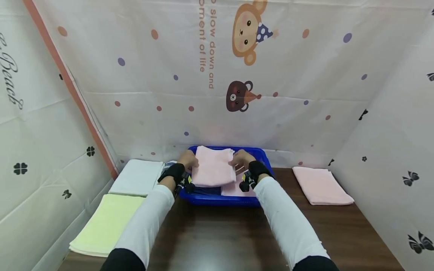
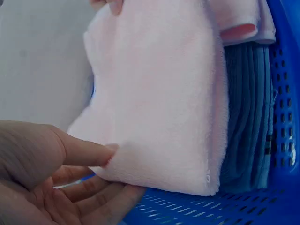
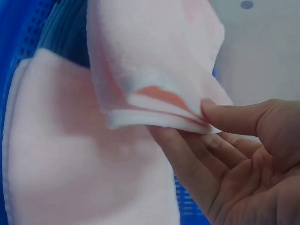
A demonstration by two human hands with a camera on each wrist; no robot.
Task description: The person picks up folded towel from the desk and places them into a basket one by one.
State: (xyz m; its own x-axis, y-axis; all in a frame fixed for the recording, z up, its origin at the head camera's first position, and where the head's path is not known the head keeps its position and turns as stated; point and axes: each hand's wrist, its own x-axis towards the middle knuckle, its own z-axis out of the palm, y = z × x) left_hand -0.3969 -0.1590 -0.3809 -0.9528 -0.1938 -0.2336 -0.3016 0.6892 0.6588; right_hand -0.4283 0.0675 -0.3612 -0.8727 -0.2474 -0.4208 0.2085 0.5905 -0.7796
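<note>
Between both hands a folded pink towel [image 1: 213, 165] is held up over the blue plastic basket [image 1: 220, 201]. My left hand [image 1: 188, 159] pinches its left edge, with the thumb on top and the fingers beneath, as the left wrist view shows. On the opposite edge, my right hand [image 1: 241, 159] pinches the layers between thumb and fingers [image 3: 187, 164]. Below, a second folded pink towel [image 3: 75, 154] lies in the right part of the basket. Dark blue folded cloths [image 2: 248, 117] stand in layers beside it, partly covered by the held towel.
On the left of the brown table [image 1: 217, 237] lie a pale whitish-blue folded towel [image 1: 137, 177] and, nearer, a yellow-green one [image 1: 108, 222]. Another folded pink towel [image 1: 322, 186] is at the right. Printed fabric walls [image 1: 190, 120] enclose the back and sides.
</note>
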